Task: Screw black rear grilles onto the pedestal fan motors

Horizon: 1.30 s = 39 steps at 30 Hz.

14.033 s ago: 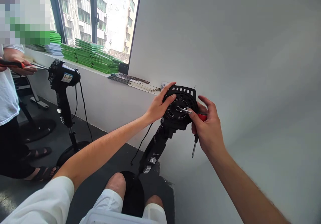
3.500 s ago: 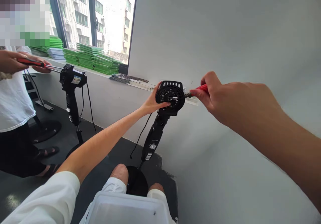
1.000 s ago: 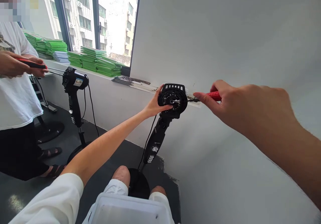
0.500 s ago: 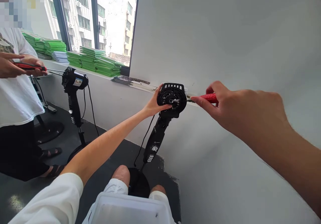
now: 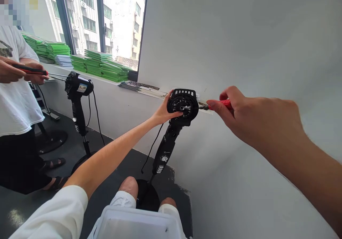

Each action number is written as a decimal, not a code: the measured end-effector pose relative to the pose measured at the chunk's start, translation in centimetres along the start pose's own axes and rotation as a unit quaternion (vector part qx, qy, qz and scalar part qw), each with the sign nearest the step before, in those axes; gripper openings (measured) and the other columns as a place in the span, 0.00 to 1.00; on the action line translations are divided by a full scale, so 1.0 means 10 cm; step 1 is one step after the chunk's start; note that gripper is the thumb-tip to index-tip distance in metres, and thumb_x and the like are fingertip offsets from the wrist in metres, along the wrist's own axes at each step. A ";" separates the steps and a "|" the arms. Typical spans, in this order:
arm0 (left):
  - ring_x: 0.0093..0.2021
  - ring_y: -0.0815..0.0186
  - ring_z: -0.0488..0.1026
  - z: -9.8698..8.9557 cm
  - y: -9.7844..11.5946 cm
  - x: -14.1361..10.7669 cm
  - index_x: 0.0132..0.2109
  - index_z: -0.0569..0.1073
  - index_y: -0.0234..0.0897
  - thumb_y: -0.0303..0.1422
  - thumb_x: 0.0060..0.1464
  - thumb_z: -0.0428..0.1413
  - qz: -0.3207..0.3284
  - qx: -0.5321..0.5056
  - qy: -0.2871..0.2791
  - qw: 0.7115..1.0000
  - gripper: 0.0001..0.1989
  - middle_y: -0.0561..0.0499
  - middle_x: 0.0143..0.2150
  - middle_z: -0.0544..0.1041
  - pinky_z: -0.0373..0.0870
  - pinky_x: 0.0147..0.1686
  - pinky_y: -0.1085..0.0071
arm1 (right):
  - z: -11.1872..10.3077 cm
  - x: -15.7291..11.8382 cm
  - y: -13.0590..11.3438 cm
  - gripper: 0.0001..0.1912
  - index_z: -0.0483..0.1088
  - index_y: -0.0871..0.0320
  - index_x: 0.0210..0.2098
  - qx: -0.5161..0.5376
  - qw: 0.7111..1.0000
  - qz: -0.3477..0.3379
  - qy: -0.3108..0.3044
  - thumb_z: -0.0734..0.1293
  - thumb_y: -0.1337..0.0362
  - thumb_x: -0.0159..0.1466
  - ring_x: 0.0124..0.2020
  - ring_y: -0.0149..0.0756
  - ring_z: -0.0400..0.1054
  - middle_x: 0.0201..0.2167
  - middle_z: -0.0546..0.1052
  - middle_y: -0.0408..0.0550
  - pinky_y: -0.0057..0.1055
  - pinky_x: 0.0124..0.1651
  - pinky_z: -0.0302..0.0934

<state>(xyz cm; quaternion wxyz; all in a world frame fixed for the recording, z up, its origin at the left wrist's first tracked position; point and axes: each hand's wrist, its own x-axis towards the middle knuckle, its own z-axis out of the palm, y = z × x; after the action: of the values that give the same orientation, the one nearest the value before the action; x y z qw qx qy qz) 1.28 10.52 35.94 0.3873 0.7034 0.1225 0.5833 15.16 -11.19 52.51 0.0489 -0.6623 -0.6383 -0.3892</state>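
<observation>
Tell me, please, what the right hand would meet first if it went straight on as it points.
Probably the black fan head: the red screwdriver in the right hand points at its side, though contact is unclear.

Fan head [image 5: 184, 99]: matt black plastic, as was the stand's neck [image 5: 162, 146]. Shaft [image 5: 187, 107] was bare shiny metal. Knob [image 5: 164, 158] had a silvery, glossy look. Screwdriver [image 5: 220, 104] handle: red plastic, textured. Tray [image 5: 141, 228]: smooth translucent plastic. Wall [image 5: 240, 46] was smooth matt paint; sleeve [image 5: 58, 210], soft white cloth. Floor [image 5: 120, 171] showed a dull sheen.
</observation>
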 end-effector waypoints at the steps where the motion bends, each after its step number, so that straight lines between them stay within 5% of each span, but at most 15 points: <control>1: 0.73 0.43 0.61 0.00 -0.01 0.00 0.77 0.41 0.44 0.55 0.45 0.71 0.004 -0.001 0.002 1.000 0.65 0.38 0.73 0.63 0.55 0.74 0.45 | 0.01 0.01 0.00 0.26 0.67 0.56 0.50 0.044 0.999 -0.005 -0.011 0.50 0.45 0.73 0.19 0.41 0.61 0.23 0.73 0.47 0.34 0.28 0.50; 4: 0.74 0.43 0.60 0.01 -0.01 0.01 0.77 0.40 0.42 0.58 0.44 0.71 0.016 -0.003 0.004 1.000 0.67 0.36 0.73 0.63 0.55 0.75 0.46 | 0.03 0.02 0.00 0.28 0.62 0.55 0.58 0.130 0.990 -0.045 -0.033 0.52 0.47 0.66 0.22 0.42 0.66 0.32 0.79 0.48 0.34 0.28 0.52; 6: 0.74 0.43 0.61 0.01 -0.01 0.01 0.77 0.40 0.43 0.59 0.44 0.70 0.010 0.001 -0.001 1.000 0.67 0.36 0.73 0.63 0.55 0.74 0.46 | 0.02 0.01 -0.01 0.26 0.63 0.55 0.57 0.091 0.994 -0.044 -0.035 0.52 0.47 0.69 0.21 0.41 0.64 0.30 0.78 0.47 0.35 0.28 0.51; 12: 0.74 0.43 0.60 -0.01 0.01 0.01 0.78 0.39 0.45 0.59 0.44 0.70 -0.003 0.001 -0.010 1.000 0.67 0.38 0.74 0.62 0.56 0.74 0.47 | -0.06 -0.05 -0.05 0.29 0.71 0.57 0.38 -0.084 0.996 0.006 -0.003 0.54 0.40 0.77 0.20 0.40 0.59 0.16 0.64 0.46 0.35 0.29 0.47; 19: 0.74 0.45 0.60 0.02 0.02 0.00 0.77 0.42 0.43 0.57 0.45 0.71 0.007 0.003 0.008 1.000 0.65 0.37 0.73 0.63 0.56 0.74 0.49 | 0.05 0.02 0.03 0.25 0.62 0.53 0.55 0.148 0.987 -0.038 -0.055 0.54 0.48 0.64 0.21 0.41 0.65 0.35 0.80 0.48 0.34 0.28 0.53; 26: 0.72 0.45 0.62 0.01 0.06 0.00 0.77 0.41 0.43 0.55 0.45 0.72 -0.012 0.009 -0.004 1.000 0.66 0.38 0.72 0.64 0.56 0.74 0.47 | -0.03 -0.02 -0.03 0.28 0.68 0.56 0.44 -0.067 0.997 -0.026 -0.001 0.48 0.43 0.75 0.16 0.39 0.55 0.16 0.64 0.43 0.34 0.26 0.48; 29: 0.73 0.44 0.62 0.02 0.07 0.00 0.77 0.41 0.42 0.55 0.46 0.71 -0.004 0.006 -0.008 1.000 0.65 0.37 0.72 0.64 0.56 0.74 0.47 | -0.03 -0.02 0.00 0.28 0.66 0.55 0.39 -0.051 0.999 -0.006 0.004 0.47 0.42 0.75 0.17 0.40 0.58 0.16 0.66 0.44 0.34 0.26 0.48; 34: 0.73 0.44 0.62 0.03 0.07 -0.02 0.77 0.41 0.41 0.56 0.46 0.71 -0.001 0.002 -0.006 1.000 0.65 0.36 0.72 0.64 0.57 0.74 0.47 | 0.03 -0.01 0.09 0.22 0.63 0.54 0.52 0.093 0.991 -0.062 -0.071 0.52 0.49 0.67 0.20 0.39 0.65 0.27 0.77 0.44 0.32 0.26 0.50; 39: 0.74 0.43 0.60 0.01 0.06 -0.02 0.77 0.41 0.43 0.56 0.46 0.71 -0.009 0.018 -0.007 1.000 0.65 0.37 0.73 0.63 0.56 0.74 0.46 | -0.02 -0.02 0.05 0.29 0.68 0.56 0.42 -0.057 0.998 -0.020 -0.017 0.47 0.42 0.74 0.16 0.39 0.56 0.16 0.64 0.44 0.34 0.26 0.47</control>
<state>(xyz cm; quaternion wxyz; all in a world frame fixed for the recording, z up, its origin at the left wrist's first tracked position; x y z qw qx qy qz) 1.11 9.94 36.23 0.3806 0.7133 0.1369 0.5723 15.51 -11.53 52.74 -0.0078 -0.6575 -0.6290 -0.4146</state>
